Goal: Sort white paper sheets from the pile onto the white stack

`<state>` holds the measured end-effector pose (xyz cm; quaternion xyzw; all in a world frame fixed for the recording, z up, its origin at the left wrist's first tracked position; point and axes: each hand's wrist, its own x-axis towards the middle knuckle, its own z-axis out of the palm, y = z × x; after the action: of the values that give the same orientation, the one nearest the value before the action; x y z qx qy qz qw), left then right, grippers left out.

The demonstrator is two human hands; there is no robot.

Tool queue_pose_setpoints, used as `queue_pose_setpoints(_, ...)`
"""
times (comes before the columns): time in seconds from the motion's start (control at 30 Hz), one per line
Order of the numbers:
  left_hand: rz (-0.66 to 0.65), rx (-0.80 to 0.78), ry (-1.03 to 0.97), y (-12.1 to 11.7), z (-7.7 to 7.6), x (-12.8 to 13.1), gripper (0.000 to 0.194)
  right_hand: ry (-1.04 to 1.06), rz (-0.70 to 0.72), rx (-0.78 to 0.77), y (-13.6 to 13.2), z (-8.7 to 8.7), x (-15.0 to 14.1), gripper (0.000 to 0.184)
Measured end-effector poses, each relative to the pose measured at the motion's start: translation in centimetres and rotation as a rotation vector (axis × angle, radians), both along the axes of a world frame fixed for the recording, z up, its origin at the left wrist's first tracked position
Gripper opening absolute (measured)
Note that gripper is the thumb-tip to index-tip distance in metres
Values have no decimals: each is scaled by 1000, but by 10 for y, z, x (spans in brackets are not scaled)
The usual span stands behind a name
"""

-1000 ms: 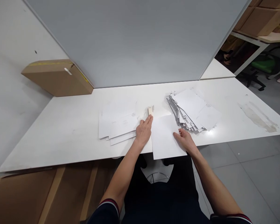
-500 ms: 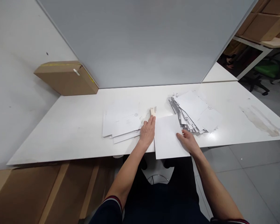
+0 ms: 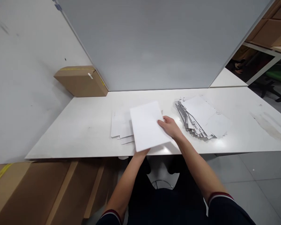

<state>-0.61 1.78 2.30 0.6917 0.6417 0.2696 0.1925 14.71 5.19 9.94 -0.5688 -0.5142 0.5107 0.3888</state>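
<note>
My right hand (image 3: 170, 126) grips the right edge of a blank white sheet (image 3: 148, 126) and holds it above the white table (image 3: 84, 128), over the left pile of white papers (image 3: 120, 128). My left hand is hidden under that sheet; only its wrist (image 3: 140, 153) shows at the sheet's near edge. A fanned stack of printed sheets (image 3: 201, 117) lies to the right of my right hand. The small beige object seen earlier is hidden behind the sheet.
A brown cardboard box (image 3: 81, 81) sits at the table's far left corner against the wall. A grey partition (image 3: 159, 43) stands along the back edge. Cardboard pieces (image 3: 37, 190) lie below the table on the left. Shelving and a chair stand far right.
The white sheet that lay at the table's near edge has been lifted and carried left over the left pile. My left hand has gone under it and the camera has shifted.
</note>
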Motion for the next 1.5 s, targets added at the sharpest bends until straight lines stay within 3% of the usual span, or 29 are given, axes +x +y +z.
queue_pose_setpoints(0.17,-61,354,241,0,-7,-2,31,-314,50,82,61,-15,-71,18)
queue_pose_setpoints(0.33,-136,610,327,-1,-10,-5,28,-463,78,118,56,-19,-75,33)
queue_pose_setpoints(0.4,-235,692,315,-3,-10,-6,25,-505,82,144,42,-14,-56,35)
queue_pose_setpoints(0.5,-384,755,286,-6,-10,-7,26,-643,12,191,23,-5,-1,25)
queue_pose_setpoints(0.63,-411,791,240,-4,-13,-6,27,-1073,-316,250,10,-1,103,32)
queue_pose_setpoints(0.77,-387,734,205,-1,-16,-5,27,-1206,-244,183,6,-12,179,62)
queue_pose_setpoints(0.83,-376,675,195,-1,-16,-4,28,-1160,-214,146,4,-18,192,64)
queue_pose_setpoints(0.9,-370,609,190,-2,-17,-5,29,-1117,-209,170,3,-22,193,52)
queue_pose_setpoints(1.0,-353,499,153,-2,-16,-5,30,-1083,-169,277,2,-23,187,32)
queue_pose_setpoints(1.13,-344,384,53,-1,-16,-7,28,-1168,-218,245,1,-15,178,33)
queue_pose_setpoints(1.2,-339,355,-22,-1,-14,-7,26,-1259,-292,251,-7,-3,169,32)
queue_pose_setpoints(1.3,-283,302,-257,-7,-9,0,28,-1282,-337,454,-37,23,140,33)
queue_pose_setpoints(1.37,-226,206,-513,-14,-4,7,47,-1133,-232,537,-67,42,113,32)
queue_pose_setpoints(1.43,-226,45,-830,-23,3,15,79,-894,-23,545,-95,58,86,28)
queue_pose_setpoints(1.5,-240,-158,-1129,-30,10,20,86,-674,122,494,-111,65,68,25)
